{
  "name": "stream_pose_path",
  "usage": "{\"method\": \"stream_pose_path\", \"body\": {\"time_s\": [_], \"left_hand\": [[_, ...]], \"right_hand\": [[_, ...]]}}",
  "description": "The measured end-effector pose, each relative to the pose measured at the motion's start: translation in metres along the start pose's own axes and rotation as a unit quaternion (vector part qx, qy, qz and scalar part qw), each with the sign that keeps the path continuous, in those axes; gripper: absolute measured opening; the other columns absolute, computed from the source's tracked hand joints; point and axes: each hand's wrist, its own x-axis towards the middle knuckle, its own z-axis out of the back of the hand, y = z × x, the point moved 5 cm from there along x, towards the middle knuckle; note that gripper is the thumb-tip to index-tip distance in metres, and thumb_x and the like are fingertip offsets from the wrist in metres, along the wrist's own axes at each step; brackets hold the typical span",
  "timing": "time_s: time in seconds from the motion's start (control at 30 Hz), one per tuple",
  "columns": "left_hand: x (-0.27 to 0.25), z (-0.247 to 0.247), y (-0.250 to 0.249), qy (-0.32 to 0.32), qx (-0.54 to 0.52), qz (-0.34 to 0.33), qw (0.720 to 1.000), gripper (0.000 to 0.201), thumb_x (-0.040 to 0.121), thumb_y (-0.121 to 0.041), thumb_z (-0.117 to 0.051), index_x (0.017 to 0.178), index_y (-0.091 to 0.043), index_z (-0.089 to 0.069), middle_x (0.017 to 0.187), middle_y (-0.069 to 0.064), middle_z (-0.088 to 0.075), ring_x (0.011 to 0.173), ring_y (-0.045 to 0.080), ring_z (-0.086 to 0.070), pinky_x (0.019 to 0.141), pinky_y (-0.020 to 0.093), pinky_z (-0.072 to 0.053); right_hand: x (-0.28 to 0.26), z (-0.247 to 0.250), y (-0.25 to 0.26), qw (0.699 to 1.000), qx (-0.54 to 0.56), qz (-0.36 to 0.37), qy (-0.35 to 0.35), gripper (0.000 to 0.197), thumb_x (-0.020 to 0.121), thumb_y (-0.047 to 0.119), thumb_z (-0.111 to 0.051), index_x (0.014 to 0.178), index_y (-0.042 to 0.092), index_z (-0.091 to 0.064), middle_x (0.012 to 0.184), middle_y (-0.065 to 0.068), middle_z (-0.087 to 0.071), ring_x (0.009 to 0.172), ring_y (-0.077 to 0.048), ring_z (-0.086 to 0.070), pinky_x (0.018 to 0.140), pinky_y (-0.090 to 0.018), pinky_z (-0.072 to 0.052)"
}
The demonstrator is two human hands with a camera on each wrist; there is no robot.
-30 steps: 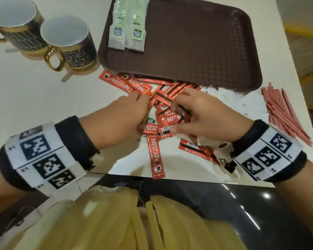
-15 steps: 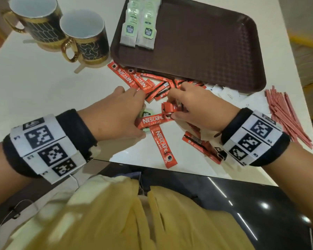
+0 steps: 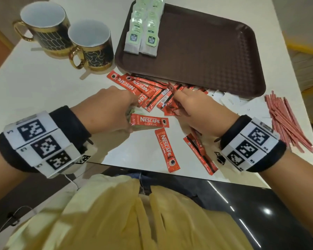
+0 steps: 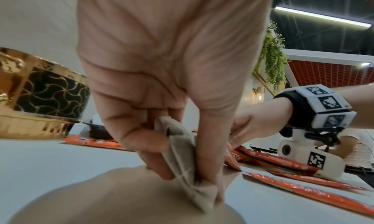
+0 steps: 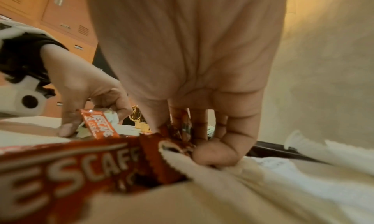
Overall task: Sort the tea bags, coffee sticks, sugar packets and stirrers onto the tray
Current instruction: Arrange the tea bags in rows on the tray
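A brown tray (image 3: 206,56) lies at the back with two rows of green-tagged tea bags (image 3: 143,31) at its left end. Red coffee sticks (image 3: 148,91) are scattered on the white table below the tray. My left hand (image 3: 114,114) pinches a grey tea bag (image 4: 182,160) between thumb and fingers, and one coffee stick (image 3: 149,120) lies against its fingertips. My right hand (image 3: 192,109) grips several coffee sticks (image 5: 180,128) in curled fingers. White sugar packets (image 3: 242,103) lie partly under my right hand, and pink stirrers (image 3: 285,123) are piled at the right.
Two black-and-gold mugs (image 3: 67,37) stand at the back left, close to the tray's left rim. More coffee sticks (image 3: 170,150) lie near the table's front edge. The table's right edge runs just past the stirrers.
Both hands have shifted slightly toward the tray. My right hand has gathered sticks up off the pile. The stick by my left fingertips now lies flat on the table.
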Motion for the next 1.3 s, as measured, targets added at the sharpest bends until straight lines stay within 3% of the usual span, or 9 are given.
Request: {"method": "stream_pose_path", "body": {"time_s": [0.27, 0.4, 0.5, 0.57, 0.67, 0.87, 1.0, 1.1, 1.3], "left_hand": [[-0.023, 0.039, 0.048, -0.053, 0.050, 0.102, 0.992, 0.035, 0.061, -0.038, -0.089, 0.088, -0.033, -0.066, 0.065, -0.017, -0.053, 0.062, 0.008, -0.048, 0.052, 0.025, -0.031], [-0.040, 0.078, 0.055, -0.104, -0.044, 0.120, 0.986, 0.044, 0.049, -0.042, -0.091, 0.066, -0.048, -0.050, 0.057, -0.018, -0.055, 0.058, 0.012, -0.053, 0.058, 0.034, -0.046], [-0.035, 0.095, 0.042, -0.153, -0.127, 0.090, 0.976, 0.035, 0.047, -0.054, -0.083, 0.065, -0.037, -0.060, 0.052, -0.010, -0.060, 0.052, 0.008, -0.054, 0.050, 0.030, -0.041], [-0.024, 0.094, 0.024, -0.159, -0.167, 0.071, 0.970, 0.034, 0.049, -0.049, -0.086, 0.068, -0.032, -0.063, 0.061, -0.027, -0.062, 0.054, 0.002, -0.058, 0.046, 0.023, -0.038], [-0.005, 0.085, 0.004, -0.168, -0.243, 0.042, 0.954, 0.035, 0.051, -0.039, -0.089, 0.077, -0.030, -0.067, 0.066, -0.018, -0.069, 0.062, -0.006, -0.061, 0.052, 0.012, -0.044], [0.014, 0.069, -0.009, -0.153, -0.320, 0.021, 0.935, 0.038, 0.054, -0.041, -0.088, 0.080, -0.024, -0.066, 0.072, -0.005, -0.070, 0.068, 0.012, -0.066, 0.061, 0.035, -0.052], [0.015, 0.070, -0.011, -0.126, -0.391, -0.002, 0.912, 0.038, 0.063, -0.053, -0.073, 0.080, -0.019, -0.068, 0.074, 0.000, -0.071, 0.070, 0.020, -0.067, 0.068, 0.044, -0.055], [0.018, 0.069, -0.004, -0.118, -0.447, 0.010, 0.887, 0.024, 0.082, -0.035, -0.067, 0.081, -0.011, -0.067, 0.073, 0.010, -0.070, 0.065, 0.023, -0.066, 0.074, 0.047, -0.057], [0.027, 0.062, 0.010, -0.135, -0.579, 0.057, 0.802, 0.011, 0.096, -0.013, -0.054, 0.097, -0.006, -0.062, 0.087, 0.014, -0.076, 0.072, 0.019, -0.071, 0.062, 0.022, -0.058]], "right_hand": [[-0.017, 0.010, -0.001, 0.996, 0.069, 0.036, 0.052, 0.048, 0.095, 0.040, -0.053, 0.139, 0.029, -0.039, 0.117, 0.006, -0.047, 0.103, -0.015, -0.048, 0.090, -0.033, -0.044], [-0.015, 0.049, -0.016, 0.989, 0.135, 0.001, -0.053, 0.038, 0.095, 0.033, -0.055, 0.132, 0.028, -0.050, 0.112, 0.006, -0.057, 0.099, -0.009, -0.055, 0.087, -0.031, -0.048], [-0.010, 0.070, -0.014, 0.970, 0.203, -0.009, -0.136, 0.026, 0.095, 0.030, -0.056, 0.119, 0.023, -0.061, 0.104, 0.009, -0.064, 0.095, -0.004, -0.059, 0.085, -0.026, -0.049], [-0.003, 0.072, -0.001, 0.948, 0.292, -0.003, -0.127, 0.023, 0.094, 0.035, -0.057, 0.111, 0.022, -0.065, 0.100, 0.011, -0.067, 0.092, -0.001, -0.063, 0.081, -0.024, -0.052], [0.011, 0.066, 0.018, 0.908, 0.414, 0.003, -0.072, 0.029, 0.088, 0.045, -0.064, 0.105, 0.021, -0.067, 0.095, 0.003, -0.071, 0.086, -0.008, -0.067, 0.076, -0.033, -0.056], [0.027, 0.062, 0.010, 0.835, 0.545, -0.004, -0.075, 0.014, 0.085, 0.006, -0.072, 0.097, 0.001, -0.068, 0.092, -0.025, -0.069, 0.074, -0.028, -0.068, 0.069, -0.038, -0.058], [0.028, 0.065, 0.010, 0.822, 0.566, -0.002, -0.063, 0.009, 0.085, 0.003, -0.070, 0.094, 0.000, -0.068, 0.084, -0.018, -0.069, 0.064, -0.013, -0.064, 0.058, -0.024, -0.054], [0.030, 0.068, 0.005, 0.814, 0.576, -0.016, -0.068, 0.008, 0.087, 0.005, -0.068, 0.094, 0.001, -0.069, 0.083, -0.017, -0.067, 0.064, -0.014, -0.062, 0.057, -0.024, -0.055], [0.030, 0.087, -0.014, 0.831, 0.538, -0.050, -0.131, 0.009, 0.087, 0.004, -0.067, 0.096, 0.005, -0.068, 0.095, -0.025, -0.066, 0.072, -0.028, -0.068, 0.056, -0.022, -0.056]]}}
